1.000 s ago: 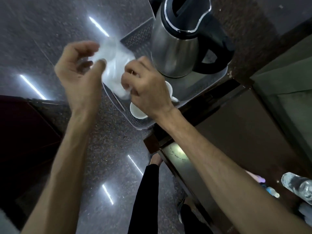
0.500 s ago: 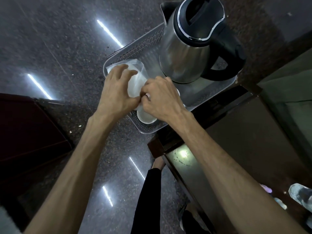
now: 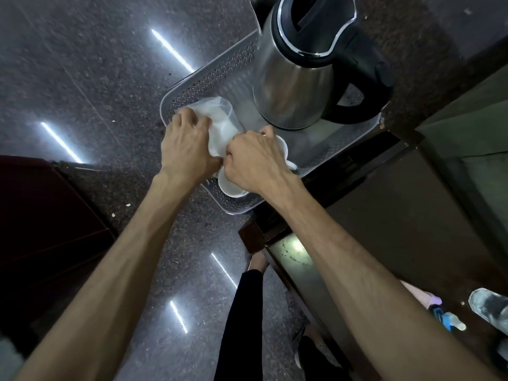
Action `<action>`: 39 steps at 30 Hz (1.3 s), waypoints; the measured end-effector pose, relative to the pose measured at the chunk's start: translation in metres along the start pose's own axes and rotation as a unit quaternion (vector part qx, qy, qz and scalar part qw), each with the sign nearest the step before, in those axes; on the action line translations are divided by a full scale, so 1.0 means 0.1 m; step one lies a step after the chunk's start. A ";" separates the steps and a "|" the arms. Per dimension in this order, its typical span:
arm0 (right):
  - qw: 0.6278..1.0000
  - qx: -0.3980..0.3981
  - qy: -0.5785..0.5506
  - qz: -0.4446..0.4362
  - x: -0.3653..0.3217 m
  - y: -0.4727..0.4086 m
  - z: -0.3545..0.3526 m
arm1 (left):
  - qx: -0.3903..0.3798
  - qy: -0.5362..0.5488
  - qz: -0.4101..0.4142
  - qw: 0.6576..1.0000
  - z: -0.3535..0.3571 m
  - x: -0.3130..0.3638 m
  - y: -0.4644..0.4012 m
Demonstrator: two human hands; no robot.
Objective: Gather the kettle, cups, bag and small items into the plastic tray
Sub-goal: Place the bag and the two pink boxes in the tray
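A grey perforated plastic tray point(image 3: 209, 78) sits on a dark wooden table corner and sticks out over the floor. A steel kettle point(image 3: 297, 86) with a black lid and handle stands in its far half. A clear plastic bag point(image 3: 220, 116) lies in the near left part of the tray. My left hand point(image 3: 187, 149) presses down on the bag with fingers curled over it. My right hand point(image 3: 255, 160) pinches the bag's near edge, above white cups point(image 3: 231, 188) that it partly hides.
The dark wooden table point(image 3: 412, 215) runs to the right and toward me. A plastic bottle point(image 3: 489, 306) and small items point(image 3: 445, 317) lie at its near right. Speckled floor point(image 3: 82, 64) lies below left, beside a dark red panel point(image 3: 41, 229). My legs point(image 3: 242, 312) show below.
Both hands have come down with the bag from above the tray's left edge into the tray. My left hand went from spread open to pressing on the bag.
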State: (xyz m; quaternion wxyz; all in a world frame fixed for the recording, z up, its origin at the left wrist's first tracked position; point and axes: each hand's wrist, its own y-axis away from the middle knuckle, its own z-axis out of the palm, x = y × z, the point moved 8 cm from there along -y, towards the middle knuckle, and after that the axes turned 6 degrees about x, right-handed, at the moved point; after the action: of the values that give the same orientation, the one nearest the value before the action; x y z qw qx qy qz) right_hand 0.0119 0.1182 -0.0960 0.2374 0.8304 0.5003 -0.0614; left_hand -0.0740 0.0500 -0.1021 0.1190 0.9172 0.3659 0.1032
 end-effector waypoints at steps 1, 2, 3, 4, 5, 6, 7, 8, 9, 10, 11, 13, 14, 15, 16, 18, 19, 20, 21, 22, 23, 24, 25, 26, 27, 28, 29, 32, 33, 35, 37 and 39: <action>1.000 -0.008 0.008 0.004 0.00 0.00 0.01 | -0.006 -0.010 0.004 1.000 0.03 0.02 -0.03; 1.000 -0.016 0.012 0.007 -0.01 -0.01 0.02 | -0.010 -0.015 0.006 1.000 0.05 0.03 -0.05; 1.000 -0.025 0.013 0.009 -0.01 -0.01 0.03 | -0.011 -0.018 0.007 1.000 0.06 0.04 -0.07; 0.999 -0.033 0.013 0.010 -0.01 -0.02 0.04 | -0.012 -0.021 0.008 1.000 0.06 0.05 -0.09; 0.999 -0.037 0.013 0.010 -0.01 -0.02 0.04 | -0.014 -0.024 0.010 1.000 0.07 0.06 -0.10; 0.999 -0.041 0.014 0.009 0.00 -0.03 0.03 | -0.019 -0.026 0.010 0.999 0.08 0.06 -0.12; 0.999 -0.045 0.015 0.006 0.00 -0.03 0.03 | -0.028 -0.027 0.008 0.999 0.10 0.06 -0.14; 0.999 -0.051 0.015 0.003 0.00 -0.04 0.02 | -0.040 -0.026 0.005 0.999 0.11 0.07 -0.15; 0.998 -0.057 0.015 0.001 0.00 -0.04 0.02 | -0.052 -0.023 0.001 0.998 0.12 0.07 -0.16; 0.998 -0.059 0.013 -0.001 0.00 -0.04 0.01 | -0.061 -0.020 -0.003 0.998 0.11 0.07 -0.18; 0.999 -0.051 0.007 -0.001 0.00 -0.03 -0.01 | -0.070 -0.016 -0.007 0.997 0.10 0.08 -0.20; 1.000 -0.002 -0.015 -0.002 0.03 0.03 -0.08 | -0.088 -0.002 -0.017 0.996 0.08 0.10 -0.21; 0.999 0.041 -0.034 -0.002 0.04 0.07 -0.13 | -0.091 0.007 -0.027 0.995 0.06 0.10 -0.20; 0.994 0.089 -0.060 0.001 0.08 0.15 -0.19 | -0.085 0.016 -0.036 0.996 0.03 0.10 -0.18; 0.987 0.132 -0.096 0.007 0.13 0.24 -0.24 | -0.064 0.027 -0.043 0.997 -0.01 0.10 -0.13; 0.967 0.189 -0.170 0.029 0.28 0.47 -0.30 | 0.021 0.072 -0.049 0.996 -0.16 0.15 0.04; 0.955 0.210 -0.203 0.045 0.37 0.58 -0.33 | 0.074 0.109 -0.051 0.990 -0.26 0.19 0.15; 0.941 0.232 -0.235 0.066 0.47 0.71 -0.34 | 0.116 0.146 -0.050 0.981 -0.33 0.28 0.27; 0.926 0.254 -0.265 0.088 0.57 0.84 -0.35 | 0.142 0.179 -0.045 0.972 -0.38 0.39 0.40; 0.912 0.270 -0.286 0.111 0.68 0.98 -0.35 | 0.155 0.206 -0.034 0.966 -0.40 0.54 0.52; 0.901 0.279 -0.304 0.135 0.78 1.12 -0.33 | 0.156 0.229 -0.020 0.961 -0.39 0.71 0.62; 0.892 0.283 -0.318 0.154 0.87 1.25 -0.31 | 0.152 0.252 -0.007 0.956 -0.36 0.88 0.72; 0.882 0.287 -0.332 0.171 0.96 1.39 -0.28 | 0.141 0.276 0.005 0.951 -0.30 1.07 0.81; 0.873 0.291 -0.344 0.188 1.04 1.53 -0.24 | 0.127 0.299 0.017 0.946 -0.24 1.25 0.90; 0.862 0.298 -0.354 0.205 1.14 1.69 -0.20 | 0.113 0.316 0.028 0.942 -0.17 1.44 0.98; 0.851 0.305 -0.364 0.225 1.24 1.85 -0.16 | 0.098 0.326 0.039 0.939 -0.10 1.62 1.07; 0.838 0.312 -0.374 0.246 1.33 2.00 -0.11 | 0.083 0.332 0.047 0.939 -0.02 1.76 1.15; 0.797 0.335 -0.387 0.321 1.65 2.55 0.10 | 0.029 0.332 0.070 0.940 0.23 2.25 1.40; 0.784 0.342 -0.387 0.344 1.76 2.74 0.17 | 0.012 0.326 0.085 0.942 0.31 2.41 1.50; 0.765 0.353 -0.385 0.378 1.92 3.09 0.30 | -0.013 0.313 0.115 0.943 0.47 2.71 1.71; 0.745 0.361 -0.386 0.408 2.07 3.45 0.44 | -0.041 0.306 0.136 0.941 0.66 3.00 1.94; 0.728 0.364 -0.387 0.433 2.21 3.78 0.58 | -0.072 0.296 0.150 0.940 0.86 3.24 2.16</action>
State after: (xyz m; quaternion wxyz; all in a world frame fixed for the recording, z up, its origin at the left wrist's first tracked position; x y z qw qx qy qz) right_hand 0.4529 0.1225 -0.0965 0.0914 0.8838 -0.1093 -0.4457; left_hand 0.3201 0.1112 -0.0868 0.0538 0.8785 0.2340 0.4131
